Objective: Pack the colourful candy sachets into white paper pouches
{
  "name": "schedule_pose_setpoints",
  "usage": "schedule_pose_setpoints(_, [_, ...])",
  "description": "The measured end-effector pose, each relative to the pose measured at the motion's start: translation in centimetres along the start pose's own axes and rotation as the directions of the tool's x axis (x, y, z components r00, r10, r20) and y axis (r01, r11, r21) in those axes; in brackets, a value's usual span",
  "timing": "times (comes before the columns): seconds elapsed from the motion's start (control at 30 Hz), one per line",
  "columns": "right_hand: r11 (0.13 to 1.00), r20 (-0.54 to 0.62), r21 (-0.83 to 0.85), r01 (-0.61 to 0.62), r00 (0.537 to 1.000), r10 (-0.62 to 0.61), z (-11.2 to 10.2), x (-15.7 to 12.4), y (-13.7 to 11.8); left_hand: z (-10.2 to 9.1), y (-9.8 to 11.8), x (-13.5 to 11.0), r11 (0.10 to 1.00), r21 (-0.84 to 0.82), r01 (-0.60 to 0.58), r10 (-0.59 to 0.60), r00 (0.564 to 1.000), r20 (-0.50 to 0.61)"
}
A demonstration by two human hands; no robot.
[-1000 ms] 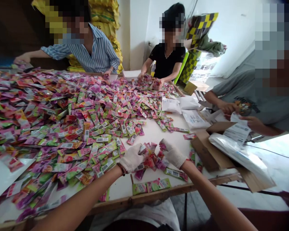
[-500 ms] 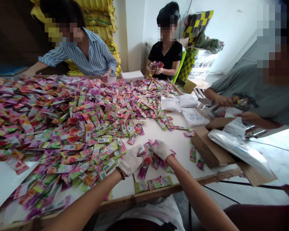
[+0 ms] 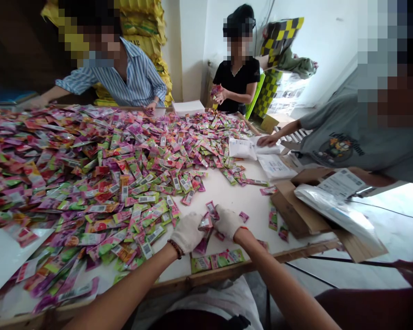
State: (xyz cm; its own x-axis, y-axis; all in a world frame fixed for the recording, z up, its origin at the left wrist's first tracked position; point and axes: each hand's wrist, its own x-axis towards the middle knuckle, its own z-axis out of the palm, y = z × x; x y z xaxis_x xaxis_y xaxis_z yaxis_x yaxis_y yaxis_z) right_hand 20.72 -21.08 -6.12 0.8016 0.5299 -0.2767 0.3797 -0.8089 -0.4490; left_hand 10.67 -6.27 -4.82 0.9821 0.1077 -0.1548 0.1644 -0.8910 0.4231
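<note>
Both of my hands wear white gloves and meet over the white tabletop near its front edge. My left hand (image 3: 188, 233) is closed around small pink and purple sachets (image 3: 205, 222), which poke out past its fingers. From the right, my right hand (image 3: 228, 222) pinches at the same bunch, its fingers curled round a sachet (image 3: 211, 207) that sticks up. A purple sachet (image 3: 202, 246) shows below the hands. In front of them, green and pink sachets (image 3: 227, 259) lie in a strip along the table edge.
A wide heap of sachets (image 3: 99, 174) covers the left and back. White parcels (image 3: 277, 167) and an open cardboard box (image 3: 298, 213) with a plastic-wrapped pack (image 3: 333, 215) sit at right. Three people stand around the table; a co-worker's hand (image 3: 269, 140) touches a parcel.
My hands have drawn closer together around the sachets, with fewer sachets showing between them. The co-worker at right has moved a hand to the white parcels, and the label paper now lies on the pack.
</note>
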Motion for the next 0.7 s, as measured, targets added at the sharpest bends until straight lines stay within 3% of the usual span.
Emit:
schedule_pose_setpoints(0.13, [0.997, 0.017, 0.02, 0.08, 0.997, -0.08, -1.6, 0.1, -0.1, -1.9, 0.3, -0.8, 0.99, -0.041, 0.136, -0.135, 0.991, 0.027])
schedule_pose_setpoints(0.23, [0.975, -0.076, 0.047, 0.218, 0.974, -0.214, -4.0, -0.2, 1.7, -2.8, 0.9, -0.9, 0.959, -0.141, 0.247, -0.239, 0.969, 0.068])
schedule_pose_setpoints(0.33, [0.951, -0.093, 0.001, 0.31, 0.947, -0.309, -6.1, -0.5, 3.6, -1.9, 1.4, -0.4, 0.937, -0.225, 0.266, -0.255, 0.964, 0.078])
schedule_pose_setpoints(0.4, [0.935, -0.011, -0.125, 0.331, 0.942, -0.335, -6.7, -0.8, 4.1, -0.5, 1.4, 0.1, 0.935, -0.226, 0.272, -0.249, 0.96, 0.126])
schedule_pose_setpoints(0.5, [0.854, 0.17, -0.361, 0.374, 0.927, -0.334, -6.5, -1.1, 3.7, 1.4, 1.2, 0.6, 0.964, -0.124, 0.236, -0.216, 0.964, 0.153])
schedule_pose_setpoints(0.57, [0.808, 0.254, -0.43, 0.403, 0.913, -0.32, -6.0, -1.2, 3.1, 1.9, 1.0, 0.6, 0.985, -0.037, 0.169, -0.162, 0.976, 0.144])
schedule_pose_setpoints(0.7, [0.794, 0.268, -0.438, 0.422, 0.904, -0.332, -5.8, -1.2, 2.7, 0.8, 0.9, 0.6, 0.985, 0.156, -0.074, 0.062, 0.995, 0.081])
